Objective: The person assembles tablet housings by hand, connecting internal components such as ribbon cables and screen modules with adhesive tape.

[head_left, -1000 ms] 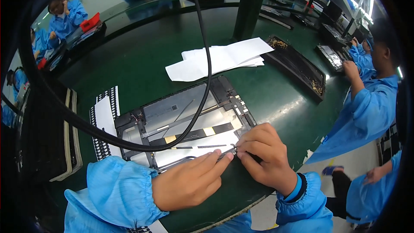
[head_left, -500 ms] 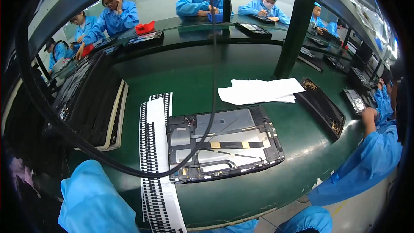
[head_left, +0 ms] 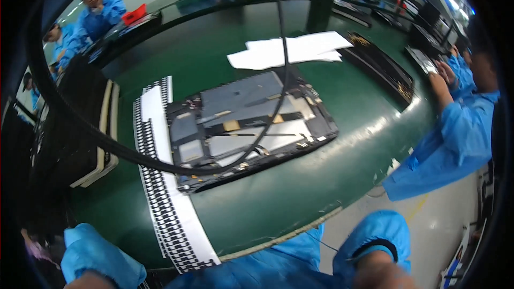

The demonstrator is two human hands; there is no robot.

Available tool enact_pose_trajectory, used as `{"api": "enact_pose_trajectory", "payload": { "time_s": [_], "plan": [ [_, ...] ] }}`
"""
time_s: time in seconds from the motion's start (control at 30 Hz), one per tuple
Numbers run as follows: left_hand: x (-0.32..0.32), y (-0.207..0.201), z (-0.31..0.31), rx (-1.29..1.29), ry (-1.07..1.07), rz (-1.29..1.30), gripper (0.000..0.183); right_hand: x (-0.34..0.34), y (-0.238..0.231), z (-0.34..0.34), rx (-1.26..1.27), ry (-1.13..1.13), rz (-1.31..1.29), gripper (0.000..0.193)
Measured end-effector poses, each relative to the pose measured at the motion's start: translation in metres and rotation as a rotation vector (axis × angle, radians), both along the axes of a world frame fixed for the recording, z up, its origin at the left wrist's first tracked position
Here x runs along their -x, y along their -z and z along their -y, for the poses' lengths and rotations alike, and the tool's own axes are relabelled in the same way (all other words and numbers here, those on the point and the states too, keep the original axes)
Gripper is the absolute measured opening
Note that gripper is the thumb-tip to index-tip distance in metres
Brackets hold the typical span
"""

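At the lower left edge my left hand [head_left: 88, 280] shows only as a bit of skin beside a blue sleeve [head_left: 99, 256]; its fingers are out of sight. My right hand [head_left: 381, 273] is cut off by the lower right edge, below a dark-banded cuff, and its fingers cannot be seen either. Neither hand touches anything visible. In front of me lies an opened tablet-like device [head_left: 241, 99], its grey panels and inner parts exposed. White sheets with rows of small black tabs [head_left: 160, 198] lie along its left side, nearest my left hand.
A black cable [head_left: 128, 155] loops across the view above the device. White papers [head_left: 292, 49] and a black tray with small gold-coloured pieces [head_left: 383, 69] lie farther back. Stacked black trays [head_left: 75, 118] stand left. A co-worker in blue [head_left: 455, 144] sits right; others work behind the bench.
The view has tilted downward and turned, so the bench sits higher in the picture. Skin of both my hands or wrists now shows at the lower edge. The device stays on the bench.
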State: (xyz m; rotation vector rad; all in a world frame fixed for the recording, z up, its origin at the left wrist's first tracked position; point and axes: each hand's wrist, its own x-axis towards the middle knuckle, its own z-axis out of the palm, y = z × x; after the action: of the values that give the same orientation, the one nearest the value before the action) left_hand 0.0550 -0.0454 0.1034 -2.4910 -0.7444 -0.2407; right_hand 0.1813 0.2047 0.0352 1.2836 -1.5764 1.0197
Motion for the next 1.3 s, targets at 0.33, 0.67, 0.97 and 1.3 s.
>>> {"api": "enact_pose_trajectory", "payload": {
  "time_s": [0.33, 0.67, 0.97, 1.3],
  "plan": [
    [0.01, 0.106, -0.056, 0.175, -0.933, 0.55, 0.024, 0.022, 0.066, -0.042, -0.211, 0.977, 0.571, 0.026],
    [0.011, 0.128, -0.076, 0.281, -1.006, 0.365, 0.029, 0.028, 0.079, -0.048, -0.28, 1.015, 0.532, 0.03],
    [0.041, 0.118, -0.067, 0.203, -0.96, 0.608, 0.036, 0.026, 0.071, -0.036, -0.45, 0.951, 0.648, 0.045],
    [0.162, 0.12, -0.132, 0.629, -1.358, 0.831, 0.054, 0.018, 0.095, 0.025, -0.336, 0.904, 0.688, 0.047]
  ]
}}
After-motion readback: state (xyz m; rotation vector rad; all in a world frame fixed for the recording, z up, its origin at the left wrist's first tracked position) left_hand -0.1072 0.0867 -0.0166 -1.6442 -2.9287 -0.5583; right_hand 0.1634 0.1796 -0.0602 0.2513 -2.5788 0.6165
